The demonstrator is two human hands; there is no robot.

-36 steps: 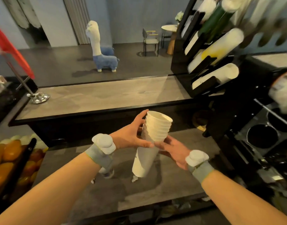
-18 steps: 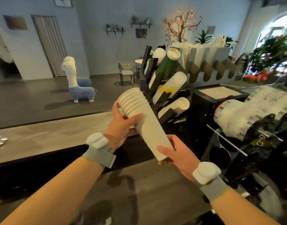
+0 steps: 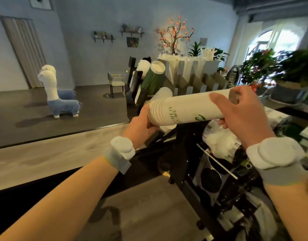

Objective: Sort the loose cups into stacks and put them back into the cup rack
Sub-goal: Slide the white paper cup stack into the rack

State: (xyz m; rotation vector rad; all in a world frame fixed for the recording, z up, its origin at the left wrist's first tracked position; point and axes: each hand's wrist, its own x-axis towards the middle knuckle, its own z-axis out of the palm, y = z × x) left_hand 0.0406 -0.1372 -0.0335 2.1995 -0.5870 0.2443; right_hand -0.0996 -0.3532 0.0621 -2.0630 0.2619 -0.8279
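A stack of white paper cups [image 3: 184, 110] with green print lies almost level in the air, rims to the left. My left hand [image 3: 141, 124] cups the rim end from below and behind. My right hand [image 3: 240, 112] grips the base end, fingers curled over the top and thumb underneath. Just behind the stack stands the black cup rack [image 3: 135, 87], with a green cup stack [image 3: 153, 79] and white cup stacks [image 3: 162, 94] slanting in its slots. The stack I hold hides the rack's lower slots.
A grey counter [image 3: 54, 157] runs across the left. Under my right arm sits a black machine with round holes [image 3: 210, 180] and a metal rod. A holder of white lids and straws [image 3: 189, 66] stands behind the rack, plants at far right.
The stack has tipped from steeply slanted to almost level and risen to the rack's height. My right hand moved from under the base to gripping it from above. The view swung right.
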